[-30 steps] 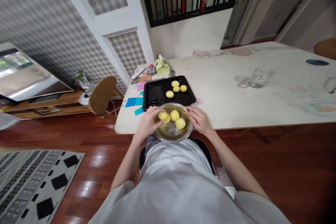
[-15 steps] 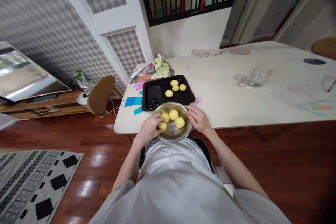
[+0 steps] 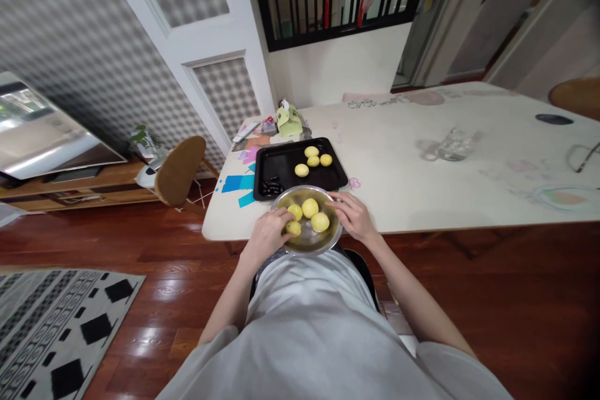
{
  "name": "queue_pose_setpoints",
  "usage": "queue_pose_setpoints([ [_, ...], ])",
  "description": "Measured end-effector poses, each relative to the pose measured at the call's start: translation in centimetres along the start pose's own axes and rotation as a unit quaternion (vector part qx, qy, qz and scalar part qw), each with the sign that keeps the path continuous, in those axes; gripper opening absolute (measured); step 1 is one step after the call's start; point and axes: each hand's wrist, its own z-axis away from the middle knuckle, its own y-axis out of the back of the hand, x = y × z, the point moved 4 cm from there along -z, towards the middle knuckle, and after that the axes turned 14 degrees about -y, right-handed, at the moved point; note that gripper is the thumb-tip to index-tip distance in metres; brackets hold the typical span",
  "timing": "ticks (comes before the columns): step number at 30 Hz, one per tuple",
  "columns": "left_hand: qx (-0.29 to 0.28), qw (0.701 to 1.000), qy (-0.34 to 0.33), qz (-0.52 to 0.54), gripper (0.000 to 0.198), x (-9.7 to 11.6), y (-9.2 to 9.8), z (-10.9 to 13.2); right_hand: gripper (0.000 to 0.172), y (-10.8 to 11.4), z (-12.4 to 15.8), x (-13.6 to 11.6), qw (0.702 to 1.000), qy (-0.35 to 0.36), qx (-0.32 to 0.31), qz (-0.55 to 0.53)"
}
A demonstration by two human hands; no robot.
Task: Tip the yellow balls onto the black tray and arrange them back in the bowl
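Observation:
A steel bowl (image 3: 328, 240) sits at the near table edge and holds several yellow dough balls (image 3: 310, 207). My left hand (image 3: 268, 232) reaches into the bowl's left side, fingers pinched on a small yellow ball (image 3: 294, 228). On the bowl's right rim rests my right hand (image 3: 352, 215), fingers curled over the edge. Just behind the bowl lies a black baking tray (image 3: 281, 165) with three yellow balls (image 3: 313, 160) and a dark lump (image 3: 270, 186) in its near-left corner.
A clear glass (image 3: 450, 147) stands mid-table to the right. Pale green packaging (image 3: 289, 120) and small items lie at the table's far-left corner, with blue paper pieces (image 3: 238, 184) left of the tray. A brown chair (image 3: 179, 170) stands to the left.
My left hand drew a small ball from the middle of the bowl down toward its near-left side. The right hand stayed on the rim.

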Motion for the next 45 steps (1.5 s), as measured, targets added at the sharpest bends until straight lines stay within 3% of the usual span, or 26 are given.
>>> queue_pose_setpoints([
  [6,0.002,1.0,0.015,0.001,0.029,0.3,0.3,0.1,0.034,0.3,0.1,-0.2,0.999,0.006,0.023,-0.023],
  [11,0.009,1.0,0.016,0.005,0.033,0.4,0.3,0.2,0.032,0.8,-1.4,1.5,0.995,-0.054,0.078,-0.031],
  [17,0.029,0.999,0.014,0.004,0.032,0.4,0.4,0.4,0.032,0.3,-7.3,5.3,0.992,-0.09,0.048,0.068],
  [21,0.048,0.999,0.009,0.009,0.033,0.1,0.3,0.6,0.042,-1.4,-11.5,8.5,0.984,-0.103,-0.001,0.143],
  [25,0.07,0.997,0.01,0.028,0.032,-0.3,0.0,0.8,0.044,-3.3,-13.8,10.7,0.98,-0.11,-0.032,0.164],
  [30,0.051,0.998,0.013,0.032,0.036,-0.2,-0.1,0.7,0.039,-4.2,-13.9,11.2,0.979,-0.116,-0.033,0.165],
  [36,0.047,0.997,0.014,0.052,0.041,0.5,-0.2,0.4,0.035,-2.9,-12.7,10.1,0.98,-0.101,-0.007,0.169],
  [45,0.05,0.997,0.037,0.054,0.052,0.4,-1.7,0.2,0.023,-2.2,-11.3,9.9,0.986,-0.064,0.039,0.146],
])
